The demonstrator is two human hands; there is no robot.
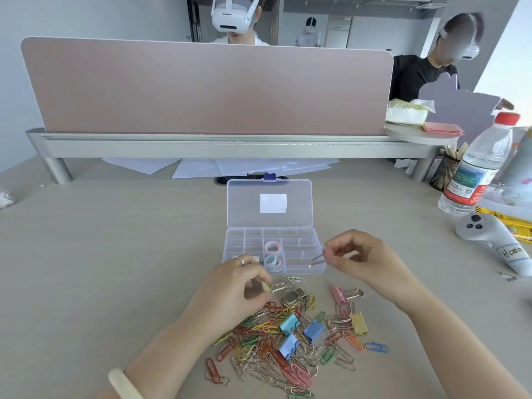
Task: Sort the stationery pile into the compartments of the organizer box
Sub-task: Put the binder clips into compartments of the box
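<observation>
My right grip [357,254] pinches a pink binder clip [328,256] above the organizer box [305,240], my left grip [239,286] a yellow clip [267,287] by the pile [288,341]; a loose pinch could drop one into a wrong compartment.

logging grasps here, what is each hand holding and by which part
Right hand pinches a small pink metal binder clip by its body, wire handles free. Left hand pinches a small yellow metal binder clip by its body too.

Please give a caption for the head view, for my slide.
Right hand holds a pink binder clip by the organizer box; left hand pinches a yellow clip.
</observation>
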